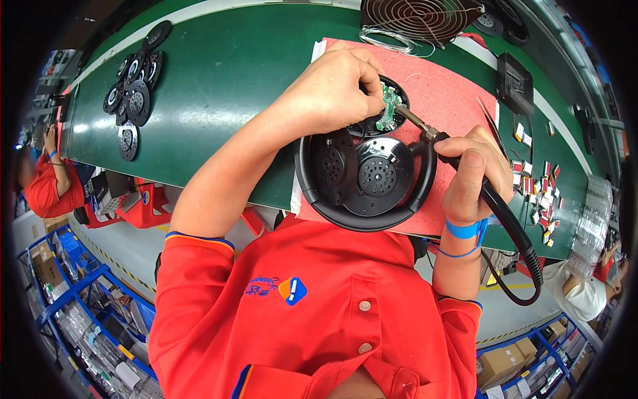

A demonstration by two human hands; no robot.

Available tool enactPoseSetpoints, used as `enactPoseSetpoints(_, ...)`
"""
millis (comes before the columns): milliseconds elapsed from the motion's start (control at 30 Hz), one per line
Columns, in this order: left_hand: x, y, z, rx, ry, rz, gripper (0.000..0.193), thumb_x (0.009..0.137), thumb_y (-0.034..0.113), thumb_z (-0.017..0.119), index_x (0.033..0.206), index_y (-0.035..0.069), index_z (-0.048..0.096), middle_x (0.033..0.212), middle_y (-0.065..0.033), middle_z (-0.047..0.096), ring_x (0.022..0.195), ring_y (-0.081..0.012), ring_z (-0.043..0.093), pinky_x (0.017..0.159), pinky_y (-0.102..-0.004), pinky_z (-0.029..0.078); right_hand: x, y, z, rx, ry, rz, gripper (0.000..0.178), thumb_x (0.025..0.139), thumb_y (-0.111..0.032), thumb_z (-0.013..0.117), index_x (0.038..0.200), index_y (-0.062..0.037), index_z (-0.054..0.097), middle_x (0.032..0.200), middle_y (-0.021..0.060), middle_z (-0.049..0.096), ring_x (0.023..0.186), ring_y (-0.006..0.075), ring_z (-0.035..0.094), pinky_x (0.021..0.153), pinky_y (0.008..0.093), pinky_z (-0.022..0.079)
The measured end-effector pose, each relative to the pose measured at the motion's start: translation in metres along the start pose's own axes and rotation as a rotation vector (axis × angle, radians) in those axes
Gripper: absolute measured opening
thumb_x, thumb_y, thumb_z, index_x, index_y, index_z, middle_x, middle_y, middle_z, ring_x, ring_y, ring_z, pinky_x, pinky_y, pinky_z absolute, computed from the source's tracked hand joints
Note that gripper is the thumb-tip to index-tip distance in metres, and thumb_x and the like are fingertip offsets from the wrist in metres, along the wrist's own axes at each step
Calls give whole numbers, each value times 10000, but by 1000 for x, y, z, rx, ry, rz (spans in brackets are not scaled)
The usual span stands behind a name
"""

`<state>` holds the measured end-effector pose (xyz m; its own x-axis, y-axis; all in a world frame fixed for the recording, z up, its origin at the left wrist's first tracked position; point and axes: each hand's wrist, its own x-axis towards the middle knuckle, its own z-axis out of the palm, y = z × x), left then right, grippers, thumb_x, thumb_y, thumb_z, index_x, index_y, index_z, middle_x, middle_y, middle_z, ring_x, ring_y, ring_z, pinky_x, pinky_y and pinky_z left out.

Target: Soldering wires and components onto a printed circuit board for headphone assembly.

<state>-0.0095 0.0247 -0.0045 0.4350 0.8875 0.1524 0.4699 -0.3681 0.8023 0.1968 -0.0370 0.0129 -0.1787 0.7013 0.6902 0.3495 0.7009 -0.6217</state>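
A pair of black headphones (364,221) lies on a pink mat (453,80) in front of me, its headband curving toward my body. One ear cup is uncovered and shows a green circuit board (387,114). Two round perforated black discs (379,177) lie inside the curve of the headband. My right hand (480,174) grips a soldering iron (492,196), whose metal tip reaches the right edge of the board. Over the cup's left side, my left hand (345,86) is closed in a pinch; whatever its fingers hold is hidden.
Black speaker discs (136,100) lie grouped on the green table (219,73) at left. Small red-and-white parts (545,199) are scattered at right, near tweezers (490,123) and a black tray (515,83). A fan with a wire guard (419,18) stands behind coiled wire (389,41). Other people sit at both sides.
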Motion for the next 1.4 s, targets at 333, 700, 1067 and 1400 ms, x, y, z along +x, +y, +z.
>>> enactPoseSetpoints(333,-1,1,-5,35,-37,16,111,658,94,669,715,0,682,888,-106,650,915,-286,556,839,-367,444,-1,2,0,3,9,-11,203,868,-106,559,722,8,643,619,77,629,466,159,472,454,273,349)
enactPoseSetpoints(700,2,3,-3,-49,-22,-28,107,671,59,644,730,-21,684,910,-113,657,931,-286,560,836,-369,451,1,-5,1,-41,-14,33,370,924,-185,471,680,58,608,634,122,615,520,153,453,464,269,315)
enactPoseSetpoints(1067,-2,2,-3,124,-71,-40,120,743,110,664,781,0,693,1041,-94,621,1034,-266,530,912,-346,403,-1,2,0,10,21,-7,241,880,-116,543,709,21,642,613,80,615,480,155,457,451,272,340)
enactPoseSetpoints(1400,0,4,-4,137,-98,-61,124,732,133,662,761,16,691,1025,-98,619,1073,-278,495,941,-362,382,-3,3,1,22,44,6,257,883,-132,544,704,27,639,621,83,614,486,149,443,448,267,329)
